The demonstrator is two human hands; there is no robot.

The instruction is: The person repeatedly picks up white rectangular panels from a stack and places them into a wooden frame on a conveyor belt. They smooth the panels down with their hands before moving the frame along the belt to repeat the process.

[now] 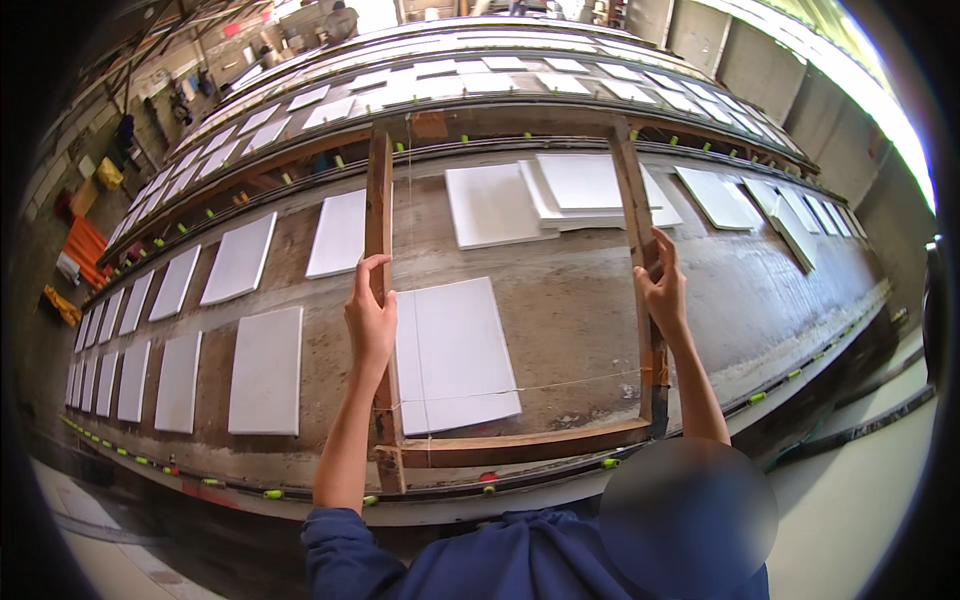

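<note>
I hold a brown wooden frame by its two long side bars, over a long work table. My left hand is closed on the left bar, with the thumb along its inner side. Around the right bar, a little higher up, my right hand is closed too. Thin strings cross inside the frame, one lengthwise near the left bar and one across near the front. Through the frame's opening a white rectangular sheet shows on the table, slightly turned. Whether the frame rests on the table I cannot tell.
Beyond my hands lies an overlapping pile of white sheets. Rows of white sheets run left along the brown table top. Bright green clips line the table's rails. More tables with sheets stand behind; a person is far back.
</note>
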